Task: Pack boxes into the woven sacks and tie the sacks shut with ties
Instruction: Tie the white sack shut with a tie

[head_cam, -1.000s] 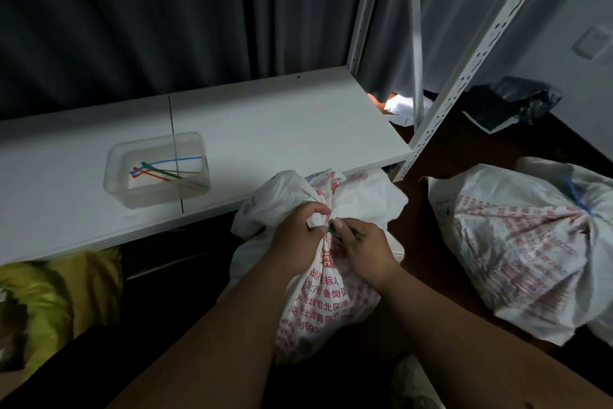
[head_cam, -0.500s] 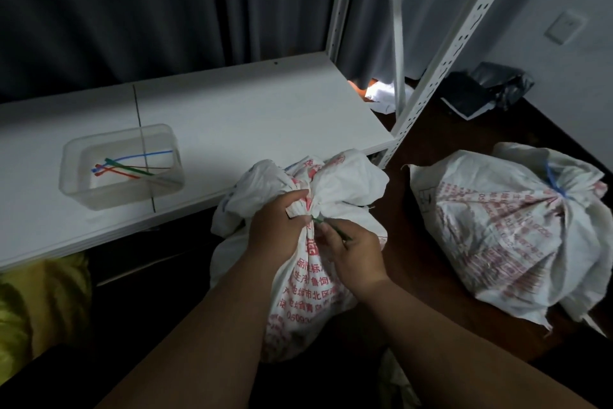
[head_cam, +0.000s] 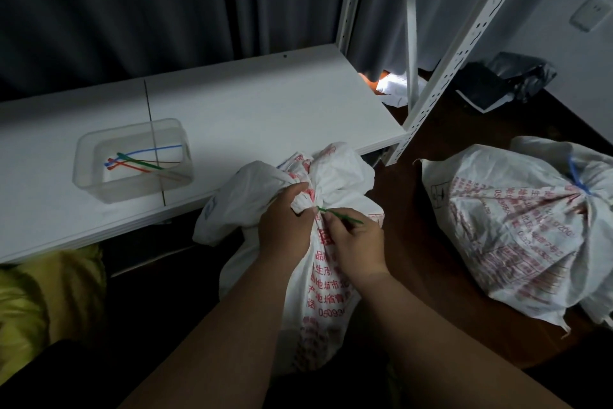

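Sack [head_cam: 326, 276] under the hands: white woven plastic cloth, crinkled, faint sheen, red print. Second sack [head_cam: 517, 233]: same woven plastic, creased. Green tie [head_cam: 341, 215]: thin smooth plastic. Blue tie [head_cam: 576, 178]: likewise plastic. Tub [head_cam: 86, 173]: clear plastic, smooth, slightly frosted, with coloured plastic ties [head_cam: 146, 161] inside. Shelf board [head_cam: 252, 110]: white, matt, smooth. Uprights [head_cam: 464, 44]: white painted metal, perforated. Curtain [head_cam: 132, 1]: dark matt cloth. Floor [head_cam: 441, 130]: dark wood, low sheen.
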